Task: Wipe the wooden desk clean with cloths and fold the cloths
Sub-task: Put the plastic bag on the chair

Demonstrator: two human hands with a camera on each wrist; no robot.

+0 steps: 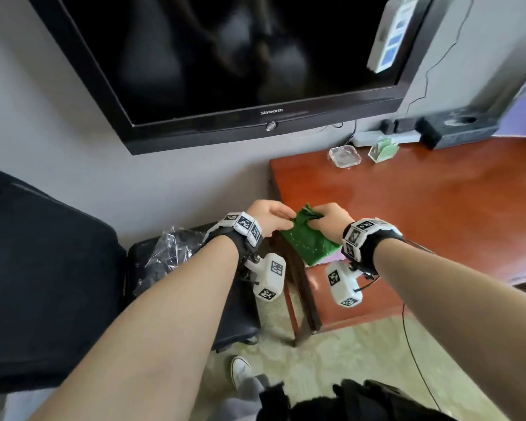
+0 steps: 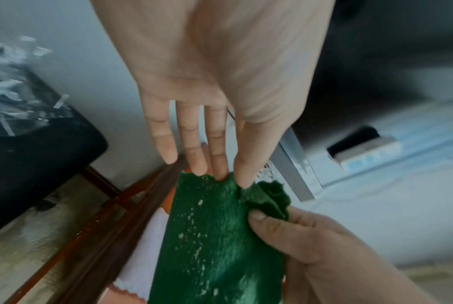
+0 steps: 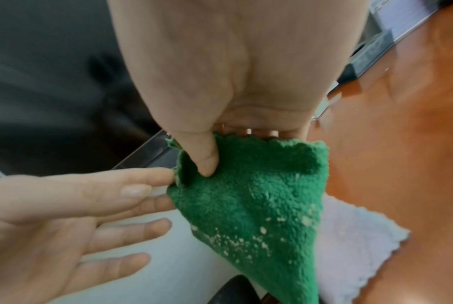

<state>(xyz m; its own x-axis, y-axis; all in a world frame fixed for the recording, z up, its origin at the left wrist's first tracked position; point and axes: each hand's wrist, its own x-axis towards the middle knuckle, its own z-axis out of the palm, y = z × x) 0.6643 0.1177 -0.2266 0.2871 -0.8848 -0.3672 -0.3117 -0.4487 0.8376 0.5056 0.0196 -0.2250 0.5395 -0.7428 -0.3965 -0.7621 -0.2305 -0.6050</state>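
Observation:
A green cloth [image 1: 307, 241] speckled with pale crumbs hangs in the air over the near left corner of the reddish wooden desk [image 1: 422, 202]. My right hand [image 1: 319, 215] grips its bunched top, thumb pressed into the pile [image 3: 207, 164], fingers curled behind. My left hand [image 1: 286, 214] pinches the cloth's top edge [image 2: 232, 179] between thumb and forefinger, and its other fingers [image 2: 168, 150] are straight. Under the green cloth [image 3: 259, 195], a white cloth [image 3: 350, 236] lies flat on the desk.
A wall-mounted black television [image 1: 225, 56] hangs above and to the left. At the desk's far edge are a glass ashtray [image 1: 345, 156], a green card holder [image 1: 383, 150] and a black box [image 1: 456, 129]. A black stool with a plastic bag [image 1: 170, 253] stands left of the desk.

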